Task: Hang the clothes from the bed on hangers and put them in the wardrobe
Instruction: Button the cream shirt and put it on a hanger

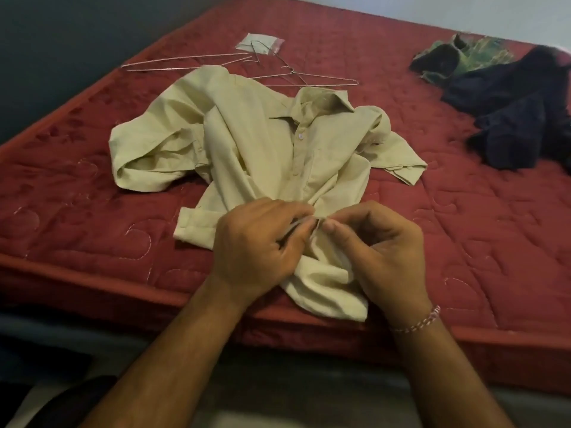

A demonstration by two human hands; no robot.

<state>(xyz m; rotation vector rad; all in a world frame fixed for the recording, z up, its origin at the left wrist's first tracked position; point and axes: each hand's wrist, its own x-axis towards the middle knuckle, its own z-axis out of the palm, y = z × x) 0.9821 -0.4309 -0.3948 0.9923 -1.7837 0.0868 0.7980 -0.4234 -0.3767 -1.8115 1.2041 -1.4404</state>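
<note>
At the near edge of the bed [92, 180], our left hand [256, 245] and right hand [383, 254] pinch the cream shirt [265, 143] at its lower placket — buttoning, we judge. Next we need a wire hanger [309, 78] — lying just beyond the collar.

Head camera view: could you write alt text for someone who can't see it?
Two hands, left hand and right hand, pinch the front of a crumpled cream shirt on a red mattress. Wire hangers lie beyond it; dark clothes sit far right.
</note>
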